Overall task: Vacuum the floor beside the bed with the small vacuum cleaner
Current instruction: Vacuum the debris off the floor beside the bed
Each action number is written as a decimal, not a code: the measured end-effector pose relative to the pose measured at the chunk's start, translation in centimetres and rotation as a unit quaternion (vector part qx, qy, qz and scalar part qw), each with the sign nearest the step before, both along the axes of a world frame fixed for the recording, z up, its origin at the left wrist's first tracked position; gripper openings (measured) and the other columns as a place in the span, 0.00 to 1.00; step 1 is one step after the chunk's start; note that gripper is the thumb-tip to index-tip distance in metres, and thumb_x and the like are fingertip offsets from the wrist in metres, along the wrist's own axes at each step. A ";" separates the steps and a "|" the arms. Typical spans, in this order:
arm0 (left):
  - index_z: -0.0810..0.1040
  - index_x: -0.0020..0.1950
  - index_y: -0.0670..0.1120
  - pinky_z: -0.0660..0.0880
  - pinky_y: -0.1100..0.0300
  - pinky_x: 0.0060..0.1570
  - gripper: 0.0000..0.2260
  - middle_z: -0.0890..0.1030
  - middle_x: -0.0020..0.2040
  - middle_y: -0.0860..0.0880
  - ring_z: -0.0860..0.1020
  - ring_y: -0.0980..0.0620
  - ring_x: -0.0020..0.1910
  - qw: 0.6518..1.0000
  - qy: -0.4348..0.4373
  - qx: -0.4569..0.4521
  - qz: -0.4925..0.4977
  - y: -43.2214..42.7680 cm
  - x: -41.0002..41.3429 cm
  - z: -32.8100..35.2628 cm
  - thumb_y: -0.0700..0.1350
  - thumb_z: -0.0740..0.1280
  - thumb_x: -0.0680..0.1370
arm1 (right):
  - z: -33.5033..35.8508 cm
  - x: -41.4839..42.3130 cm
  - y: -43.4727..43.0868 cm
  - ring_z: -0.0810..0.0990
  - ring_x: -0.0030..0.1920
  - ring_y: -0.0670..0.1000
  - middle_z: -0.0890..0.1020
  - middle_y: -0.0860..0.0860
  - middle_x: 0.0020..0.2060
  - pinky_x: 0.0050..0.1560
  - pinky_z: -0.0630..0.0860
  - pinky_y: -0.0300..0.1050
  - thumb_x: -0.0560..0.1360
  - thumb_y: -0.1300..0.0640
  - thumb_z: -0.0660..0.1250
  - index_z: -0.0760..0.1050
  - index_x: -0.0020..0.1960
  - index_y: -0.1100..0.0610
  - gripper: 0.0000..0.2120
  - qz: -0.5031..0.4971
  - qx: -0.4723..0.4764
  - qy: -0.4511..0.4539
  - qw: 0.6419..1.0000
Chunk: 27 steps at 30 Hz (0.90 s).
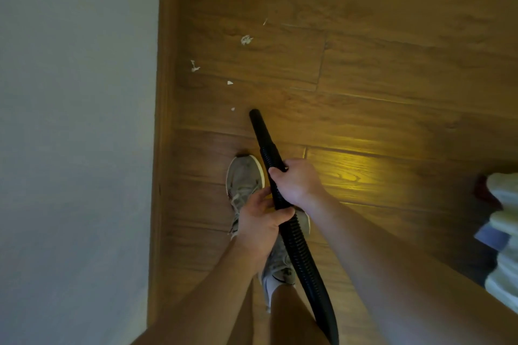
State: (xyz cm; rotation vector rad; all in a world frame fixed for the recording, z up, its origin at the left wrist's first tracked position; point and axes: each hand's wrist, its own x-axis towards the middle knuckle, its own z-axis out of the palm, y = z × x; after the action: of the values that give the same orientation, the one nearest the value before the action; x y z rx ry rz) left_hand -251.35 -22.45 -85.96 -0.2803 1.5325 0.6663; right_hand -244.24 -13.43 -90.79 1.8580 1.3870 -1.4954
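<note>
A black ribbed vacuum hose (301, 255) runs up from the bottom of the view and ends in a smooth black nozzle (259, 127) whose tip sits just above the wooden floor (378, 70). My right hand (297, 180) grips the hose near where the nozzle begins. My left hand (262, 220) grips the hose a little lower. Several white paper scraps (246, 40) lie on the floor beyond the nozzle tip; the nearest scrap (232, 109) is just left of the tip. The bed's pale sheet (75, 134) fills the left side.
The bed's wooden side rail (164, 120) runs along the left of the floor strip. My feet in grey sneakers (244, 179) stand under the hose. A stack of folded pale cloths (501, 235) sits at the right edge.
</note>
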 end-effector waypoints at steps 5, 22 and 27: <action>0.77 0.65 0.44 0.84 0.51 0.50 0.22 0.86 0.54 0.42 0.86 0.46 0.50 1.000 0.014 -0.001 0.017 -0.3 -1.6 0.0 0.28 0.71 0.73 | 0.0 -2.2 0.5 0.77 0.35 0.51 0.79 0.50 0.36 0.28 0.65 0.39 0.79 0.47 0.64 0.80 0.54 0.57 0.14 0.028 -0.017 0.015 0.999; 0.78 0.66 0.46 0.82 0.52 0.48 0.22 0.87 0.52 0.47 0.86 0.49 0.49 1.000 0.015 0.024 0.014 4.1 -5.3 -1.0 0.29 0.71 0.75 | -0.4 -6.3 5.6 0.77 0.32 0.48 0.78 0.49 0.33 0.28 0.67 0.40 0.80 0.48 0.64 0.77 0.47 0.55 0.10 0.042 -0.010 0.024 0.999; 0.79 0.64 0.45 0.79 0.40 0.58 0.20 0.87 0.53 0.45 0.85 0.45 0.52 0.999 0.026 0.020 0.019 5.7 -6.6 -1.0 0.31 0.72 0.74 | -0.1 -7.7 7.6 0.75 0.30 0.49 0.78 0.50 0.32 0.26 0.66 0.40 0.81 0.49 0.63 0.74 0.43 0.54 0.11 0.059 -0.020 0.035 0.997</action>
State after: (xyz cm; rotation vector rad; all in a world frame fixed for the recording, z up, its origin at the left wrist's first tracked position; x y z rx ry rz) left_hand -257.98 -16.70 -86.97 -0.2637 1.5654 0.7390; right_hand -251.91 -5.84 -90.89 1.6837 1.4605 -1.5299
